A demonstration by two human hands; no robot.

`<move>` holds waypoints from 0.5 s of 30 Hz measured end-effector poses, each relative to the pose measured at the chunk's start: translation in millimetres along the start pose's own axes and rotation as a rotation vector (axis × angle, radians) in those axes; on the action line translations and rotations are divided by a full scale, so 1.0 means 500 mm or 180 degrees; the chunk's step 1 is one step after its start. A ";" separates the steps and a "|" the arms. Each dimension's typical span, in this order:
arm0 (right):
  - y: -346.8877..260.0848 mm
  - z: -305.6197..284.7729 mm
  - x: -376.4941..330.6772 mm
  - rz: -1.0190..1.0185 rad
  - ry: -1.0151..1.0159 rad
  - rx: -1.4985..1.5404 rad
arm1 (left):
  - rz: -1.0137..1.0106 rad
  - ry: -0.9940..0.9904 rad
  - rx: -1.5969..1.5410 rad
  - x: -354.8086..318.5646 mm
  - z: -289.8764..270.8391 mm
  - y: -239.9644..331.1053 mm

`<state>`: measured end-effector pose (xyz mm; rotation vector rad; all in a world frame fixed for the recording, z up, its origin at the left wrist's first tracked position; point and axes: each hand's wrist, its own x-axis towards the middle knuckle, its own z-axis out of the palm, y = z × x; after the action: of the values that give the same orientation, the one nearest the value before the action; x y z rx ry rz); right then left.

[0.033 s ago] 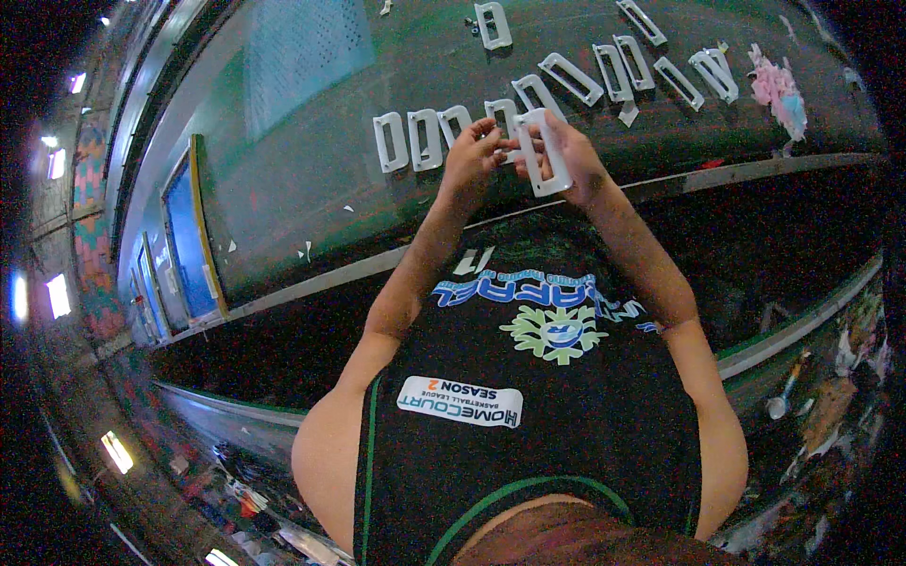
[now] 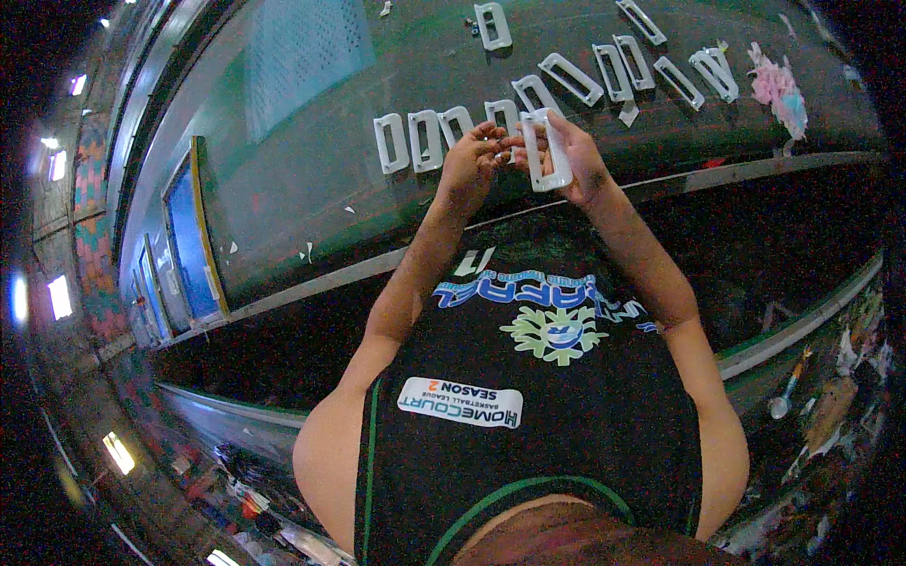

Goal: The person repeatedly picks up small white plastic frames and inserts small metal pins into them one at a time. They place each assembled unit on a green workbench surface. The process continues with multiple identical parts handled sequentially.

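Viewed from my remote station through the head camera: both of the wearer's arms reach forward, elbows wide of a black jersey (image 2: pixel 604 406), forearms converging at the bench's near edge. The right hand (image 2: pixel 581 162) is clamped on a held white frame (image 2: pixel 559 162), its thumb side along the right edge and fingers visible through the long opening. The piece stands lengthwise between the hands, above the bench. The left hand (image 2: pixel 470 162) is bent inward, fingers curled close to the frame's left side; I cannot tell whether they pinch something or touch it.

The dark green bench (image 2: pixel 302 198) carries a loose row of similar white frames (image 2: pixel 402 143), pink and pale-blue scraps (image 2: pixel 776 90) to the right, and a bluish perforated sheet (image 2: pixel 307 57) at upper left. Further left I note a blue panel (image 2: pixel 189 236) and lit windows (image 2: pixel 58 295).

Compared with the earlier frame, the held piece's lower end sits slightly higher and the left fingers have shifted; the row on the bench is unchanged.
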<state>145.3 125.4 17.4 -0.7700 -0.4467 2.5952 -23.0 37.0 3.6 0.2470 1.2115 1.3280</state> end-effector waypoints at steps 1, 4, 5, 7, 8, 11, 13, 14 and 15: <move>0.002 -0.006 0.004 -0.0181 0.0366 0.0098 | -0.0059 -0.0192 -0.0333 0.001 -0.005 -0.001; 0.005 -0.023 0.004 -0.0185 0.0737 0.0858 | -0.0100 -0.0265 -0.0526 -0.006 -0.013 -0.018; 0.006 -0.027 -0.005 -0.0223 0.0661 0.0833 | -0.0090 -0.0189 -0.0521 -0.013 -0.016 -0.028; 0.008 -0.030 -0.022 -0.0184 0.0303 0.0714 | -0.0073 -0.0117 -0.0569 -0.020 -0.022 -0.042; 0.007 -0.029 -0.026 -0.0190 -0.0039 0.0698 | -0.0070 -0.0124 -0.0622 -0.021 -0.026 -0.047; 0.005 -0.027 -0.029 -0.0125 -0.0033 0.0320 | -0.0039 -0.0354 -0.0689 -0.018 -0.037 -0.054; 0.004 -0.027 -0.026 -0.0064 0.0115 0.0027 | -0.0096 -0.0467 -0.0675 -0.019 -0.041 -0.052; 0.005 -0.027 -0.025 -0.0032 0.0189 -0.0120 | -0.0165 -0.0468 -0.0657 -0.023 -0.041 -0.051; 0.006 -0.028 -0.024 -0.0106 0.0271 -0.0478 | -0.0338 -0.0309 -0.0592 -0.028 -0.039 -0.048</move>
<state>162.0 119.9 10.3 -0.9110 -0.6287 2.5086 -20.6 8.7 -15.2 0.1111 0.9994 1.3114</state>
